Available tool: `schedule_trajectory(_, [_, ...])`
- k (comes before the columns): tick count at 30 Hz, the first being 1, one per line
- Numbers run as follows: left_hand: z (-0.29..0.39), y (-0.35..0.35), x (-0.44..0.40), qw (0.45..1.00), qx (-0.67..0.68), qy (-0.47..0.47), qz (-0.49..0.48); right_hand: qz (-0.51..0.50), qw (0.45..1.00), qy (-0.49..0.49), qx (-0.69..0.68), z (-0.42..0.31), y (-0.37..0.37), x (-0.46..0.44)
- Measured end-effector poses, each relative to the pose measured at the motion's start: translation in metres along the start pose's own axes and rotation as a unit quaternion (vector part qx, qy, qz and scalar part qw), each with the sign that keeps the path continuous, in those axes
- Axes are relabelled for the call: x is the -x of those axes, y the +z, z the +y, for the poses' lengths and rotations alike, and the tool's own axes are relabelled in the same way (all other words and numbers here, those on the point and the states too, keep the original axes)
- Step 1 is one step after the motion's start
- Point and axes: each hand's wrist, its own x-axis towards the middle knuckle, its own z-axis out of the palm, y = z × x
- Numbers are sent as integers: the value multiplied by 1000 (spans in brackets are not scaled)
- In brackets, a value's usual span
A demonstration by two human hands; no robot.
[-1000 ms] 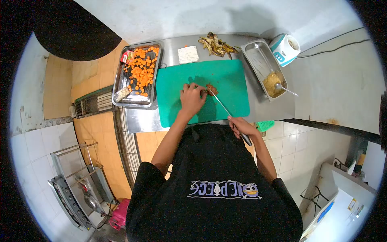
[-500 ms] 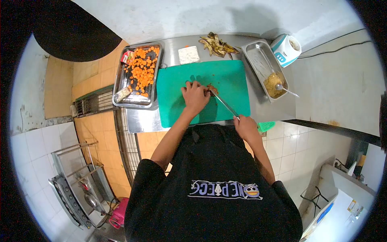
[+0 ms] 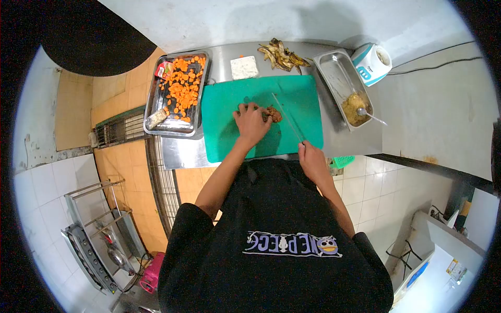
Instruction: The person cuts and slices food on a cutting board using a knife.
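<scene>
A small heap of brown chopped food point(image 3: 274, 114) lies near the middle of the green cutting board point(image 3: 224, 99). My left hand point(image 3: 251, 124) rests on the board with bent fingers, its fingertips at the left side of the brown food; what they press or hold is too small to make out. My right hand point(image 3: 313, 160) is closed round the handle of a long knife point(image 3: 288, 118). The blade points up and to the left, just right of the brown food and apart from it.
A tray point(image 3: 200, 112) with orange pieces stands left of the board. Behind it are a white block point(image 3: 243, 68) and brown peels point(image 3: 283, 55). To the right are a metal pan point(image 3: 334, 78) with yellow mash and a spoon, and a white-and-blue appliance point(image 3: 371, 65).
The knife has come away from the brown food to the right, its tip now farther up the board. My left hand stays at the food.
</scene>
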Motion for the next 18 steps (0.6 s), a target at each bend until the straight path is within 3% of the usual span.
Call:
schedule_trajectory(4, [1,-1,-2,1000,-6,-19,-13,-45,998,42,30,-5,5,-12])
schedule_trajectory(13, [3,-4,-7,998,26,-41,-46,-24,1000,-16,1,-4,13,-24])
schedule_trajectory(18, [2,-4,-8,997,26,-50,-48,-81,994,-63,28,1,17,-24])
